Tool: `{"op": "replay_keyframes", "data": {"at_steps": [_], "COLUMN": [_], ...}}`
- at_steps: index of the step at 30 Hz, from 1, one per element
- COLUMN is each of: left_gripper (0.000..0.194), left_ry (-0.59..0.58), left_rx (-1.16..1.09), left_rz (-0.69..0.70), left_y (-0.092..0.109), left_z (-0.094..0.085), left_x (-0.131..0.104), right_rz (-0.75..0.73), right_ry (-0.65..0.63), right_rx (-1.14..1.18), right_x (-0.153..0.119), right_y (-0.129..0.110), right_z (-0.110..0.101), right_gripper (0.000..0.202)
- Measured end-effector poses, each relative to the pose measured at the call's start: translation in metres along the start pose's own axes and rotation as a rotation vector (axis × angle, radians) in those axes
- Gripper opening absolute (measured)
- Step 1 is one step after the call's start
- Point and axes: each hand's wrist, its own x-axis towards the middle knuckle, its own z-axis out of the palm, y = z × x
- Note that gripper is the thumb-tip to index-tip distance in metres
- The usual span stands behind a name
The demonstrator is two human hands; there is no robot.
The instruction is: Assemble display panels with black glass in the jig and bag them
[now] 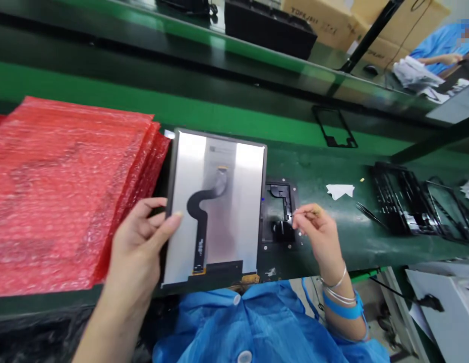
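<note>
My left hand (141,244) grips the left edge of a tablet display panel (236,217), thumb on its silvery back. The panel is tilted up, and a black ribbon cable (201,227) curves down its back. To the right of it, my right hand (317,229) is closed in a pinch above the right side of a black frame-like part (282,190) lying on the bench. Whatever the pinched fingers hold, if anything, is too small to make out. The panel hides the left part of that black piece.
Red bubble-wrap bags (64,196) are stacked at the left. On the right lie a scrap of white paper (339,190), tweezers (370,214) and a pile of black frames (403,199). Another black frame (335,127) lies farther back. Behind the shelf, a person in blue (441,40) works.
</note>
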Motion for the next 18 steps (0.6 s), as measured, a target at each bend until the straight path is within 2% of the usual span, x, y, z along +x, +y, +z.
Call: {"op": "replay_keyframes", "data": {"at_steps": [3, 6, 8, 13, 16, 18], "left_gripper": [0.044, 0.042, 0.039, 0.035, 0.037, 0.04], "left_ry": [-0.09, -0.117, -0.13, -0.096, -0.051, 0.021], "left_rx": [0.017, 0.033, 0.05, 0.112, 0.156, 0.141], "left_rz": [-0.026, -0.025, -0.017, 0.015, 0.012, 0.047], "left_y": [-0.012, -0.015, -0.015, -0.013, -0.015, -0.016], "left_z": [0.015, 0.015, 0.014, 0.018, 0.018, 0.012], "left_x": [-0.001, -0.003, -0.006, -0.011, -0.008, -0.001], "right_rz": [-0.172, -0.308, -0.336, -0.236, -0.124, -0.042], "right_ry": [0.029, 0.056, 0.07, 0.01, -0.09, -0.1], "right_rx": [-0.282, -0.471, -0.551, -0.609, -0.46, -0.3], "right_x": [-0.003, -0.002, 0.001, 0.005, 0.004, 0.004], "right_y": [-0.004, -0.005, -0.003, -0.001, 0.0, 0.007], "right_z": [0.015, 0.025, 0.029, 0.032, 0.026, 0.01], "right_gripper": [0.009, 0.011, 0.01, 0.009, 0.008, 0.009]}}
